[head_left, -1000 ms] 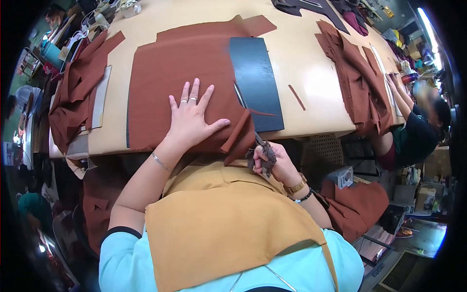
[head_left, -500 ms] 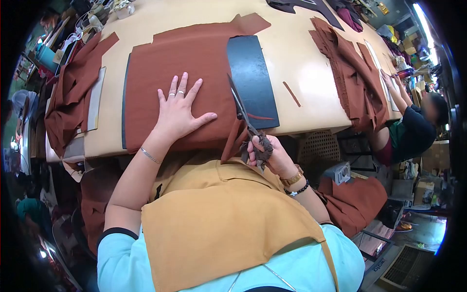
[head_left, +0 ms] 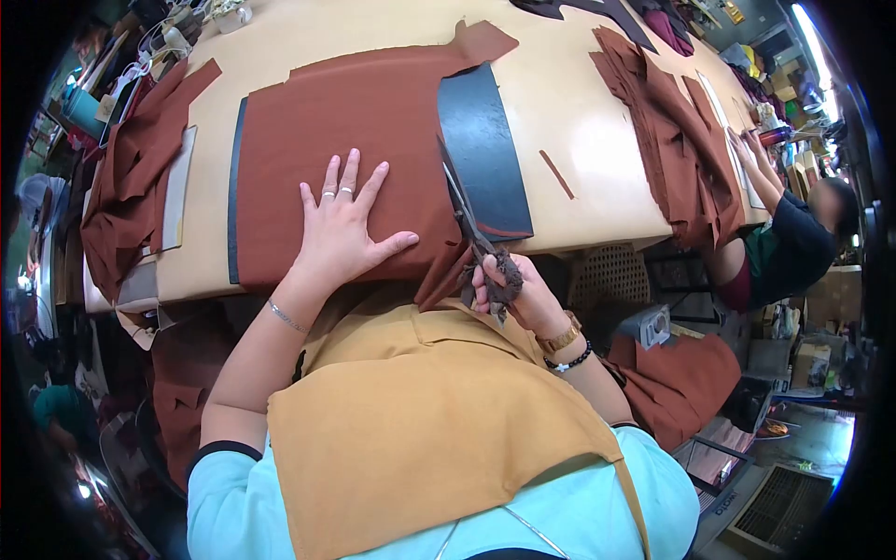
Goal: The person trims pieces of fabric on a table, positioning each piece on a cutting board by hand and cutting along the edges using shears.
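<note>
Reddish-brown fabric (head_left: 327, 121) lies flat over a dark blue-black board (head_left: 485, 140) on the table in front of me. My left hand (head_left: 343, 224) presses on the fabric with its fingers spread; it holds nothing. Long scissors (head_left: 465, 198) are in my right hand (head_left: 523, 297), their handles wrapped in dark, ragged cloth (head_left: 501, 280). The blades point away from me along the fabric's right edge. Beside them, a narrow fabric flap (head_left: 442, 280) hangs folded at the table's front edge. How far apart the blades are is hard to see.
Piles of reddish-brown fabric lie at the left (head_left: 140, 177) and right (head_left: 677, 140) of the table (head_left: 579, 103). A thin fabric strip (head_left: 558, 175) lies right of the board. At the far right a person (head_left: 793, 247) has hands on the table. More fabric (head_left: 677, 387) hangs below.
My left hand has slid slightly toward me on the fabric, and the fabric's far left edge seems shifted the same way. My right hand and the scissors are nearly unmoved.
</note>
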`<move>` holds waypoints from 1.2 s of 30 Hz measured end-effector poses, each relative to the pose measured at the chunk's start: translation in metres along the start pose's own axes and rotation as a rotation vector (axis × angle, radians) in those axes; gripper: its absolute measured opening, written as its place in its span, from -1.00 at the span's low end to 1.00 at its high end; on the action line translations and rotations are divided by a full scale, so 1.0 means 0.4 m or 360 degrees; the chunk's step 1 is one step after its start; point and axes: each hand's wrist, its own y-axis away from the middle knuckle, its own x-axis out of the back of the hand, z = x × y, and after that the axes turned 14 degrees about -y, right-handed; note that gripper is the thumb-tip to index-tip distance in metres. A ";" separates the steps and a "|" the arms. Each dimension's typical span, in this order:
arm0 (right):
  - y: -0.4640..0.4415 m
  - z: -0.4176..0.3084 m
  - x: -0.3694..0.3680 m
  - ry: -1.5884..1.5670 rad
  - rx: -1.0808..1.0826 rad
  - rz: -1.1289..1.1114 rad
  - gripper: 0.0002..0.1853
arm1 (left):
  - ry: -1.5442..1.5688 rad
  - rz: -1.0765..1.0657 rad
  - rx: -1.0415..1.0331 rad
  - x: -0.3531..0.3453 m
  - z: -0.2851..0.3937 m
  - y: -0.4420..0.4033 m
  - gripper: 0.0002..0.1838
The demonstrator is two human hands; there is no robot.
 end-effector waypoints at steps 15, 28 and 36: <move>0.000 0.001 0.012 0.0044 0.0016 -0.0051 -0.68 | 0.0056 -0.0030 -0.0036 0.006 0.021 0.044 0.03; 0.014 0.003 0.016 0.0060 0.0029 -0.0046 -0.67 | 0.0020 -0.0020 0.0027 -0.004 -0.041 -0.023 -0.06; -0.004 -0.010 0.002 0.0098 0.0034 -0.0011 -0.67 | 0.0010 -0.0038 -0.0016 0.001 -0.023 0.021 -0.01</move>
